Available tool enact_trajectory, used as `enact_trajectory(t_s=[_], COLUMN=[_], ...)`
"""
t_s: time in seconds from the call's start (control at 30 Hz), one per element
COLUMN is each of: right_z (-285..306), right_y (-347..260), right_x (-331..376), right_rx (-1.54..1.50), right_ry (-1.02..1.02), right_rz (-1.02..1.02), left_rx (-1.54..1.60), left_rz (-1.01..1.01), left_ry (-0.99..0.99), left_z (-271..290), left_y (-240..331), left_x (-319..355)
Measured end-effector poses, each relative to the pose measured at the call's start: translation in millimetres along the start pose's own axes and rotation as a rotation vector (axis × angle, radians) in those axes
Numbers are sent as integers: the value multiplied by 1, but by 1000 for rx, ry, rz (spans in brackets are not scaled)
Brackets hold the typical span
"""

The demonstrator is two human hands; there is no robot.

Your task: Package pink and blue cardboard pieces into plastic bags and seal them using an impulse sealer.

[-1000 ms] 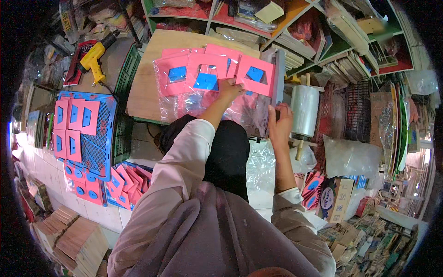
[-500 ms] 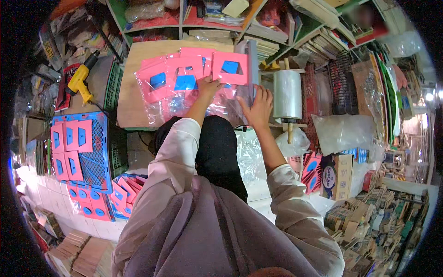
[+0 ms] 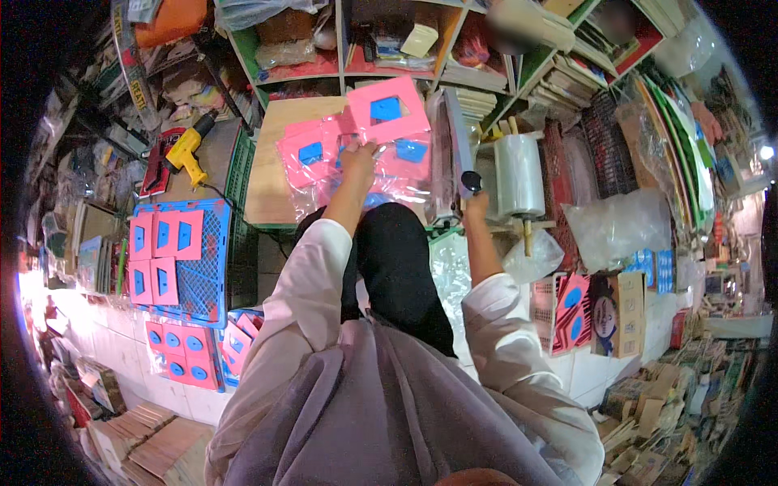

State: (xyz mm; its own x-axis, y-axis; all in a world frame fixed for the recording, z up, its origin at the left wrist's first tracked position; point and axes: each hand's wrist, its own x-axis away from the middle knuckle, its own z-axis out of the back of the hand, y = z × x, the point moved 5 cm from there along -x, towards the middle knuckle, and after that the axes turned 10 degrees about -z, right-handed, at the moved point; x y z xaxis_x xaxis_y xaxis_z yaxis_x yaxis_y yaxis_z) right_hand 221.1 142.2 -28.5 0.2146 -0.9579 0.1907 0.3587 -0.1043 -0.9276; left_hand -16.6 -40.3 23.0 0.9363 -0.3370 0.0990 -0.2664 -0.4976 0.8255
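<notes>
With its fingers closed, my left hand (image 3: 358,162) holds the near edge of a plastic-wrapped pink board (image 3: 412,95) that has a blue piece in its cut-out. This board lies tilted over several other wrapped pink and blue boards (image 3: 331,132) spread on the wooden table. Just right of them stands a long grey bar sealer (image 3: 443,154). My right hand (image 3: 476,202) is closed at the near end of its arm, below a round black knob (image 3: 471,181); its fingers are partly hidden.
A roll of clear plastic film (image 3: 519,174) stands right of the sealer. At left, a yellow drill-shaped tool (image 3: 186,151) lies beside a blue crate (image 3: 212,279) with several pink boards on top. Shelves (image 3: 340,77) rise behind the table. A cardboard box (image 3: 628,312) stands at lower right.
My left hand has drawn the pink board left, away from the sealer. From the sealer's side, my right hand has moved to its near end and closed there. The view has shifted.
</notes>
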Motion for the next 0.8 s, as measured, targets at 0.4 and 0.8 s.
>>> enact_trajectory(t_s=[0.4, 0.8], right_z=[126, 16], right_y=[-46, -71], right_x=[-67, 212], right_rx=[-420, -655], right_ry=[325, -693], right_rz=[11, -378], left_rx=[-63, 464], left_rz=[-214, 215], left_ry=[-141, -19], left_z=[46, 43], left_y=[99, 47], left_x=[67, 217])
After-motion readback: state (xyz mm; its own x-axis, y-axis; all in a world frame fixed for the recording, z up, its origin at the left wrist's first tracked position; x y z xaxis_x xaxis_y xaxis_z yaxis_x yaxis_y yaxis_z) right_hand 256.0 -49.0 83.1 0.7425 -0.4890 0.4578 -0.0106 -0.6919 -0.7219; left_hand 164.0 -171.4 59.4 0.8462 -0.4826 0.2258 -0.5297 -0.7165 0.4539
